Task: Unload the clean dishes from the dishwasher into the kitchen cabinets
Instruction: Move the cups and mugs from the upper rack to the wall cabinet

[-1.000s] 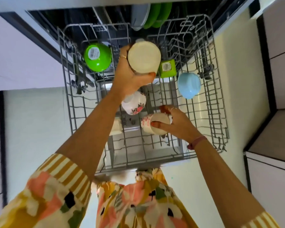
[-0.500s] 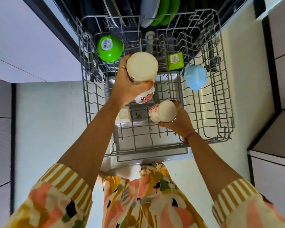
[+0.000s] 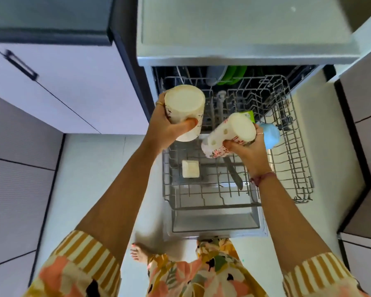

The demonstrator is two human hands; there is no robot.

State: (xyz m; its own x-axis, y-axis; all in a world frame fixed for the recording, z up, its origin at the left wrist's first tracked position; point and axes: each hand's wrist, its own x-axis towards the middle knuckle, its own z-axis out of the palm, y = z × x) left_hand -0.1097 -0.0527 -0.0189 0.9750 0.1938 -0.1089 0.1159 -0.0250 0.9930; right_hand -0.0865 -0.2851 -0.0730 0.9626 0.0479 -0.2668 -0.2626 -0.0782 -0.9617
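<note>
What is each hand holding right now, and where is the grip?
Left hand: cream cup, gripped round its side. Right hand: floral mug, gripped round its side near the base.

A pale countertop (image 3: pixel 244 28) ran along the top, its edge blurred. To its left stood a lilac cabinet door (image 3: pixel 69 82) with a dark bar handle (image 3: pixel 20 64). The floor (image 3: pixel 90 179) was light. A bare foot (image 3: pixel 138 252) showed below a floral dress (image 3: pixel 201 273).
</note>
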